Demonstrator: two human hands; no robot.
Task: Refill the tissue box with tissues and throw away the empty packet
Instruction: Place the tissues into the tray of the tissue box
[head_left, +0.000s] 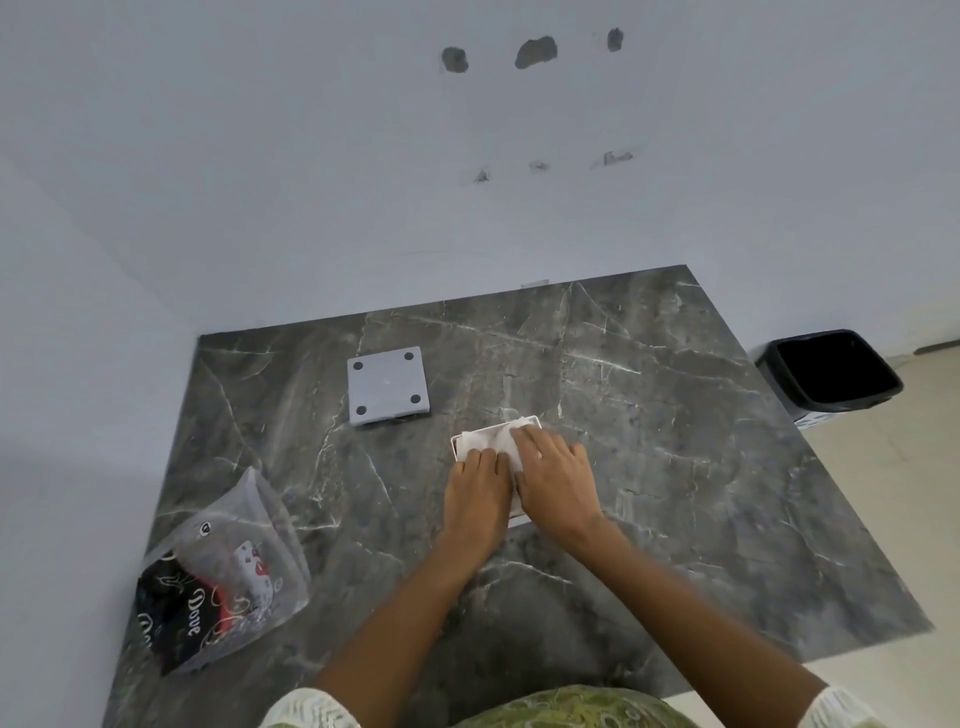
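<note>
Head view, single entry.

Tissue box (460, 441): white, lying open side up on the grey marble bench (675, 467), near its middle. Tissues (491, 439) are sitting inside, crumpled at the far end.

Left hand (475, 491) and right hand (556, 480): both are lying flat on the tissues, palms down, side by side and touching. Neither grip is closing on anything; fingers are spread and pressing. Judged purpose: tamping the stack so it seats below the rim and the cover can go on.

Grey square plate (388, 384): four dark feet facing up, resting apart from the box toward the wall. Probably the box's base panel, parked clear of the work; this is a guess.

Packet (223, 577): clear plastic with dark print, slumping at the bench's near left corner, well apart from the hands, apparently emptied.

Bin (831, 371): black, standing on the floor beyond the bench's right edge, awaiting the packet.
</note>
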